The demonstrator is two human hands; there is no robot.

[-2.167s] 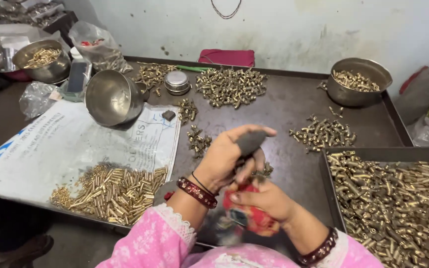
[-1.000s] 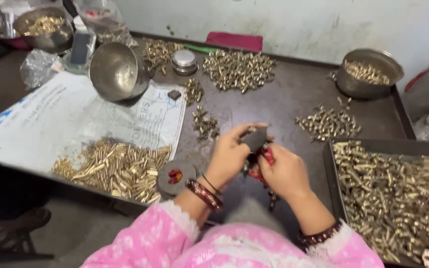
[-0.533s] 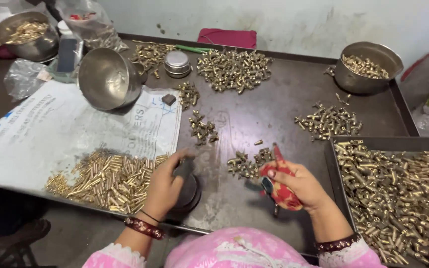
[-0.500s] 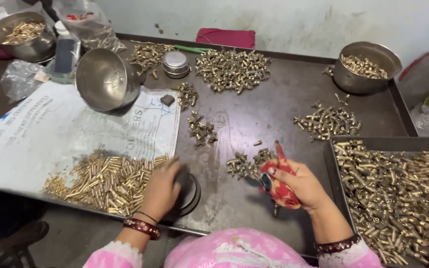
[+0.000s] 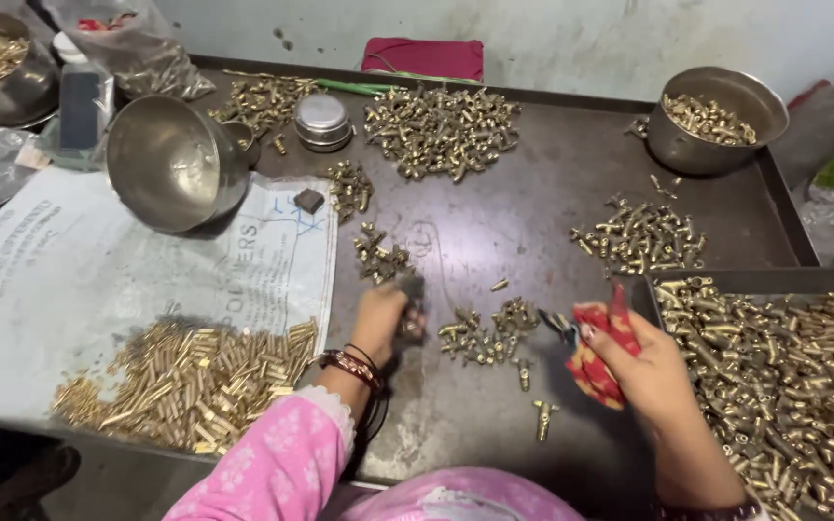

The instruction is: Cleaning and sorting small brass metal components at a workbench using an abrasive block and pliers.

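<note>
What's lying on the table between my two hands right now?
In the head view, a small heap of brass fittings lies on the dark table between the left hand and the right hand.

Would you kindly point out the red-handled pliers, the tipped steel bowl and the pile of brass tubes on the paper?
red-handled pliers point(image 5: 598, 349), head view, on the red grip.
tipped steel bowl point(image 5: 174, 164), head view, on its inner wall.
pile of brass tubes point(image 5: 195, 371), head view, on the middle of the heap.
</note>
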